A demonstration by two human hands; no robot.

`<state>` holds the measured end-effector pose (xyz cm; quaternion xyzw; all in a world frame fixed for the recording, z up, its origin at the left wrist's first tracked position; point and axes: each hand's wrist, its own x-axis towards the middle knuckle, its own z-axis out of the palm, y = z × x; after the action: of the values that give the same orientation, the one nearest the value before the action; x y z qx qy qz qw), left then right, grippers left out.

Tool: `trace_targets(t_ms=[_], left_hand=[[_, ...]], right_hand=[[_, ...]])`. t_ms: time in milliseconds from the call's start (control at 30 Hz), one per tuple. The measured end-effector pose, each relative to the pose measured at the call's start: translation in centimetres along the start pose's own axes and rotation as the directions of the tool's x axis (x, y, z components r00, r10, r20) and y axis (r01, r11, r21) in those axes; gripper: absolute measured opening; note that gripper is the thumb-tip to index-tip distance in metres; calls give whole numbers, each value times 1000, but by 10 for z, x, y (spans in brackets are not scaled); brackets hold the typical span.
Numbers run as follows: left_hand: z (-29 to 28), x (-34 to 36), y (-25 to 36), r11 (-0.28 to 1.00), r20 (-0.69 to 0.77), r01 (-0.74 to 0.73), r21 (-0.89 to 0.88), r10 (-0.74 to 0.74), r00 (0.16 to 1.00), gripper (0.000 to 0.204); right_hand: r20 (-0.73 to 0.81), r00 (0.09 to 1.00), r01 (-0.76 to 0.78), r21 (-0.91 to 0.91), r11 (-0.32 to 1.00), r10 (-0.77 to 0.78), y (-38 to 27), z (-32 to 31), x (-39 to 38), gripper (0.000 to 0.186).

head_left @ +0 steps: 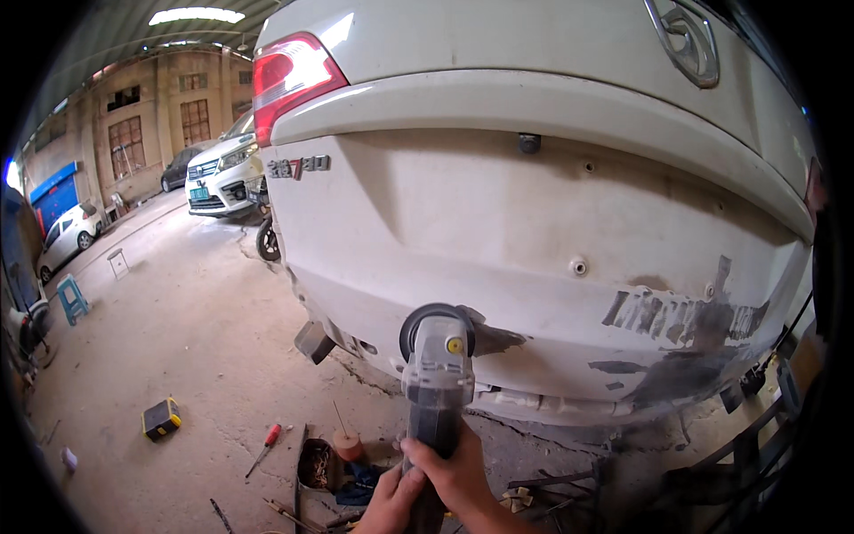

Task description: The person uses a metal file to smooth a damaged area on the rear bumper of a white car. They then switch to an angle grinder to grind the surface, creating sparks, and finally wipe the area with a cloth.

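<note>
clamps the left hand (391, 505) and the right hand (466, 472) around the grinder (438, 378) at six o'clock, close together on its body. aims the disc (411, 333) toward twelve, before the white car (498, 222); cannot tell whether touching it. shows a dark patch (500, 340) just beside the disc, toward four, and a taillight (298, 78) at eleven. has on the floor (205, 356) a screwdriver (269, 439) near half past seven, a yellow-black box (162, 419) at eight, and a blue stool (73, 299) at nine.
</note>
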<state>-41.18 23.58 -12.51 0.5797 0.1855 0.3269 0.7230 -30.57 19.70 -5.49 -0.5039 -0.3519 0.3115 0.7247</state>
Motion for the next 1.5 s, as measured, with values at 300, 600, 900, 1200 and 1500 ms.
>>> trace_targets(t_ms=[300, 600, 900, 1200, 1500], left_hand=[[13, -46, 23, 978, 184, 118, -170, -86, 979, 55], [14, -24, 62, 954, 263, 220, -201, -164, 951, 42], [4, -13, 57, 955, 215, 242, -171, -203, 955, 35], [-2, -8, 62, 919, 326, 304, -251, -216, 920, 40], [-4, -8, 63, 934, 322, 296, -200, -222, 920, 42]], right_hand=[[-84, 994, -72, -18, 997, 70, -46, 12, -39, 32], [-284, 946, -161, 0, 987, 155, -64, 31, -19, 28], [-355, 922, -177, -38, 983, 152, -68, 45, -4, 24], [-412, 901, -191, -89, 978, 139, -43, 38, -11, 25], [-386, 908, -192, -32, 981, 165, -52, 41, -10, 24]])
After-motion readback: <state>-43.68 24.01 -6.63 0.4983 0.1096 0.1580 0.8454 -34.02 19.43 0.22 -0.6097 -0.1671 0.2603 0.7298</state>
